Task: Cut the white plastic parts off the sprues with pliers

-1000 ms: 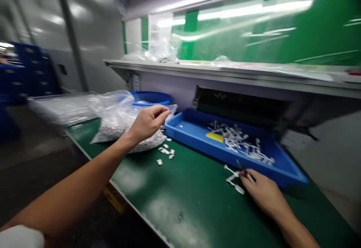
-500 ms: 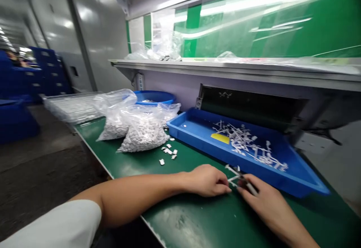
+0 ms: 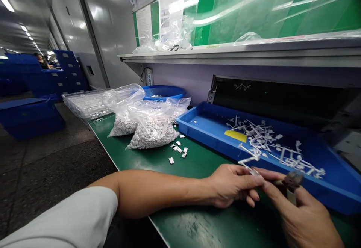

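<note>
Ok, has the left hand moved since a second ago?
Yes. Judged against the blue tray, the left hand has moved rightward, from near the tray's left end to along its near side, beside the right hand.

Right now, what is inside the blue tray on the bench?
In the blue tray lie a tangled heap of white branched pieces, a flat yellow patch and a small white bit. Whatever lies beneath the heap is covered.

You're in a factory workshop, judging by your green bench (image 3: 205, 159) with its bags of small white parts (image 3: 155, 129) and blue tray (image 3: 205, 139), the stacked blue crates (image 3: 67, 69) (off to your left) and the receding ceiling lights (image 3: 7, 4).
</note>
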The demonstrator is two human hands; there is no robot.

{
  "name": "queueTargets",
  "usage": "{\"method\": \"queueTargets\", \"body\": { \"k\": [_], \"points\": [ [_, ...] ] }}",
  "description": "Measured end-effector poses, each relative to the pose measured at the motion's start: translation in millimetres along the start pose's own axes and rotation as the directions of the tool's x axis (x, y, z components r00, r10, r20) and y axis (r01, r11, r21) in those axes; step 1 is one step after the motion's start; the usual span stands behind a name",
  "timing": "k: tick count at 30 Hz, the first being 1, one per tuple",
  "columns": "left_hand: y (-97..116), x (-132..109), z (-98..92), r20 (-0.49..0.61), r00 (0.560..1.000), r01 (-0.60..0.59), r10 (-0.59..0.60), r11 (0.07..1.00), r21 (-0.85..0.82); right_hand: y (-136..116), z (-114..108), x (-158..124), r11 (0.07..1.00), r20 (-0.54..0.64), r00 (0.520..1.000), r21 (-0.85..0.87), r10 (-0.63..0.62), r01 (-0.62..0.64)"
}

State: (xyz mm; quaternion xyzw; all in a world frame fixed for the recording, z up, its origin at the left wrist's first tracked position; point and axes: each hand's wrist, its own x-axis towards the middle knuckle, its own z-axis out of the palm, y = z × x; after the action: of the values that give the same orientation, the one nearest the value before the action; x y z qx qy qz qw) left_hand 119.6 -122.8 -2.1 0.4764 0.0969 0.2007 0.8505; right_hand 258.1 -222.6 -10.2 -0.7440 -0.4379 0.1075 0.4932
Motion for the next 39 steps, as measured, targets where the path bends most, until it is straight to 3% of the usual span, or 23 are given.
{"method": "queueTargets", "body": {
  "k": [2, 4, 9, 13, 16, 17, 19, 21, 23, 25, 27, 31, 35, 37, 39],
  "points": [
    [-3.6, 3.6, -6.2, -0.055, 0.998, -0.014, 0.018, 0.997, 0.08, -0.9, -2.0, -0.2, 0.985, -0.025, 1.0, -0.173, 0.003, -0.007],
    [-6.7, 6.4, -13.6, -0.102, 0.993, -0.025, 0.052, 0.968, 0.249, -3.9, -3.4, -0.8, 0.979, 0.008, 0.999, -0.198, -0.047, 0.048],
    [-1.3, 4.8, -26.2, -0.008, 0.976, -0.155, 0.216, 0.727, 0.669, -10.8, -3.7, -1.9, 0.98, 0.133, 0.988, -0.176, -0.075, 0.098],
    [2.2, 2.9, -26.1, 0.092, 0.958, -0.251, 0.271, 0.639, 0.727, -9.6, -4.6, -1.9, 0.981, 0.186, 0.976, -0.135, -0.112, 0.138],
    [2.4, 3.1, -24.6, 0.059, 0.951, -0.236, 0.303, 0.592, 0.771, -7.4, -6.7, -1.4, 0.94, 0.218, 0.961, -0.258, -0.17, 0.225],
    [3.0, 3.4, -25.1, 0.058, 0.938, -0.244, 0.341, 0.533, 0.811, -7.3, -7.5, -1.4, 0.916, 0.226, 0.957, -0.315, -0.183, 0.249],
    [6.0, 4.4, -28.0, 0.127, 0.879, -0.294, 0.459, 0.314, 0.903, -8.9, -8.6, -2.1, 0.873, 0.225, 0.957, -0.411, -0.184, 0.264],
    [10.4, 5.4, -32.8, 0.275, 0.784, -0.351, 0.556, 0.032, 0.936, -13.7, -9.1, -4.4, 0.849, 0.21, 0.967, -0.476, -0.144, 0.23],
    [14.6, 6.0, -37.7, 0.416, 0.696, -0.38, 0.585, -0.191, 0.905, -21.0, -9.0, -8.1, 0.838, 0.204, 0.976, -0.517, -0.074, 0.172],
    [17.9, 6.1, -41.5, 0.514, 0.645, -0.392, 0.565, -0.333, 0.858, -28.4, -8.3, -12.4, 0.841, 0.215, 0.977, -0.527, -0.006, 0.121],
    [20.3, 5.6, -43.6, 0.574, 0.625, -0.393, 0.529, -0.422, 0.817, -33.7, -7.7, -15.7, 0.852, 0.23, 0.973, -0.514, 0.024, 0.1],
    [23.7, 4.1, -45.0, 0.636, 0.607, -0.394, 0.477, -0.515, 0.761, -34.1, -7.8, -16.7, 0.861, 0.208, 0.978, -0.501, 0.019, 0.089],
    [23.7, 2.9, -45.9, 0.643, 0.621, -0.399, 0.448, -0.525, 0.752, -30.1, -9.1, -14.3, 0.865, 0.181, 0.983, -0.496, 0.023, 0.071],
    [22.3, 2.0, -44.7, 0.629, 0.646, -0.423, 0.433, -0.482, 0.767, -30.0, -9.8, -13.7, 0.873, 0.188, 0.982, -0.481, 0.02, 0.074],
    [20.9, 0.4, -40.7, 0.579, 0.671, -0.459, 0.463, -0.354, 0.815, -30.6, -10.6, -13.6, 0.882, 0.205, 0.979, -0.464, 0.017, 0.081]
  ]
}}
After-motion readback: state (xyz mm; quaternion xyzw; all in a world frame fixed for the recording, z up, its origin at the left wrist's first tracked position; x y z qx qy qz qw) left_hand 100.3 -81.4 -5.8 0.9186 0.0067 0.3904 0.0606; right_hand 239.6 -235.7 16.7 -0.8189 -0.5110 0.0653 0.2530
